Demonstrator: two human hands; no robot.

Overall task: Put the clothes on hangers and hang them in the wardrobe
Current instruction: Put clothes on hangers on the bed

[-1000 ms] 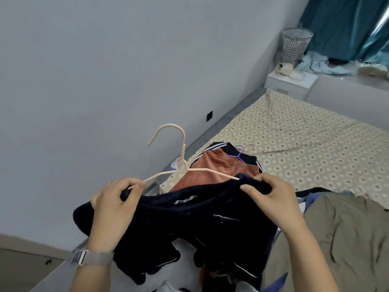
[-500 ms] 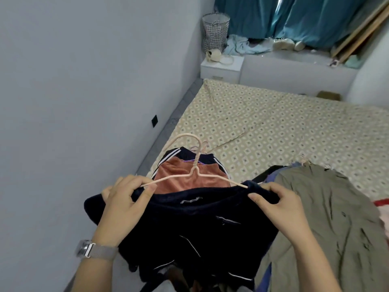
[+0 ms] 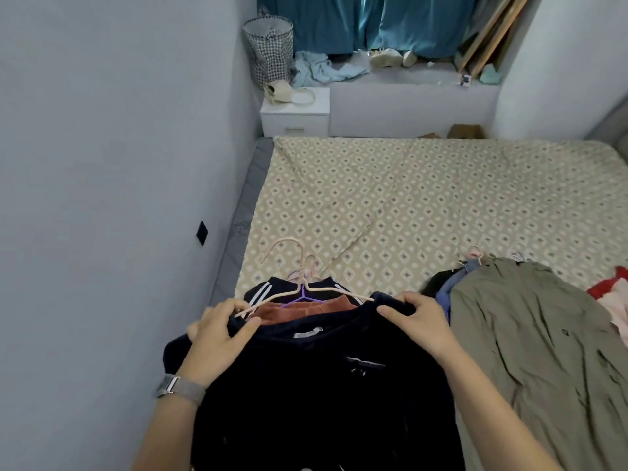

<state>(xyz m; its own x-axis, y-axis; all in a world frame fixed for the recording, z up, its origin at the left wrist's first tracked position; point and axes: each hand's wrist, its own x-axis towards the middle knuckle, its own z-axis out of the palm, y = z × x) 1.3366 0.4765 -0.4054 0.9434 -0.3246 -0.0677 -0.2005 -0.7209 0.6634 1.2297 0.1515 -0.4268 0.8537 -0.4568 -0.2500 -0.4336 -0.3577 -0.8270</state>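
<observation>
Step in hand: dressing pink hanger (image 3: 299, 283) with dark garment (image 3: 323, 385) over bed's (image 3: 441, 198) near-left corner. Left hand (image 3: 217, 338) and right hand (image 3: 418, 321) pinch its shoulders. Next, likely: seat both shoulders, carry to wardrobe, not in view.

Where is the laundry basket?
The checkered laundry basket stands in the far left corner in the head view, behind the white nightstand, beside the teal curtains.

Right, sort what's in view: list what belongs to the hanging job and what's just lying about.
Belongs to the job:
- dark garment, gripped by left hand and right hand
- pink hanger in its neck
- rust garment, already on a purple hanger
- olive jacket on the bed

Lying about:
- laundry basket
- nightstand
- curtains
- cardboard box
</observation>
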